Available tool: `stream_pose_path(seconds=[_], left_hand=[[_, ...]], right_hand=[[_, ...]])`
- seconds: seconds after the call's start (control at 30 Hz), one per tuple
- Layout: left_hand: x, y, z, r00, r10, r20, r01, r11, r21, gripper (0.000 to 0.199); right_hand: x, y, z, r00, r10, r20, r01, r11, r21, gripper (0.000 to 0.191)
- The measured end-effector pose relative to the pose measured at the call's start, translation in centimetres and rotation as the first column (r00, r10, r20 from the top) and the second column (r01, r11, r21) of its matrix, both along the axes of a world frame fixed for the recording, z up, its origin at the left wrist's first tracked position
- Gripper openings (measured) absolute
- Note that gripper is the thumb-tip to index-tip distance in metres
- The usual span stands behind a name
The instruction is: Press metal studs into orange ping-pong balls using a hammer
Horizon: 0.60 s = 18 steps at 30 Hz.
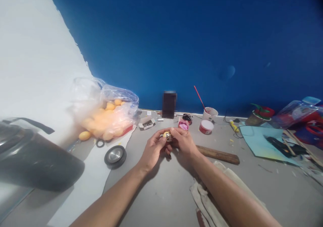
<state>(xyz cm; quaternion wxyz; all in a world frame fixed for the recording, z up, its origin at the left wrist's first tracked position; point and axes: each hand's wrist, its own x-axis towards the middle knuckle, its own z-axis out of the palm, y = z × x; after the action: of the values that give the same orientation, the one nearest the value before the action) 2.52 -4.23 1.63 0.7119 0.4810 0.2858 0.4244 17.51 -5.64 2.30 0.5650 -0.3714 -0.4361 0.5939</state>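
Near the middle of the grey table (161,193), my left hand (154,148) and my right hand (183,142) meet around a small yellow ball (166,135) with a shiny metallic piece on its right side. Fingers of both hands press on it from either side. Part of the ball is hidden behind the fingers. Just beyond my right hand are a pink packet (183,124) and a pot of dark stuff (187,118). A wooden stick (219,154) lies to the right of my right hand.
Plastic bags of yellow balls (101,119), a round dark dish (115,155) and a large dark cylinder (37,156) are left. A small box (146,123), phone (169,104), cup (210,113) and lidded jar (206,126) stand behind. Cloth (209,203) lies under my right forearm.
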Motion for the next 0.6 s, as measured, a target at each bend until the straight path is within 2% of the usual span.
stream_pose_path(seconds=[0.1, 0.2, 0.4, 0.5, 0.6], left_hand=[[-0.1, 0.0, 0.2, 1.000, 0.024, 0.017, -0.024, 1.000, -0.012, 0.054], [-0.1, 0.1, 0.4, 0.999, 0.053, 0.007, -0.053, 0.999, -0.008, 0.054], [0.1, -0.2, 0.4, 0.998, 0.056, -0.030, -0.056, 0.998, 0.001, 0.051], [0.0, -0.2, 0.5, 0.999, 0.035, -0.029, -0.036, 0.999, -0.011, 0.055], [-0.2, 0.1, 0.6, 0.999, 0.031, 0.031, -0.029, 0.997, -0.073, 0.053]], right_hand=[[0.4, -0.1, 0.3, 0.996, 0.058, -0.071, -0.061, 0.998, -0.033, 0.042], [0.4, 0.0, 0.2, 0.996, 0.086, -0.031, -0.086, 0.996, 0.004, 0.039], [-0.1, 0.3, -0.5, 0.979, -0.045, 0.199, 0.023, 0.994, 0.111, 0.029], [0.0, 0.2, -0.6, 0.971, -0.054, 0.232, 0.027, 0.993, 0.119, 0.031], [0.2, 0.3, -0.7, 0.978, -0.055, 0.203, 0.028, 0.991, 0.131, 0.043]])
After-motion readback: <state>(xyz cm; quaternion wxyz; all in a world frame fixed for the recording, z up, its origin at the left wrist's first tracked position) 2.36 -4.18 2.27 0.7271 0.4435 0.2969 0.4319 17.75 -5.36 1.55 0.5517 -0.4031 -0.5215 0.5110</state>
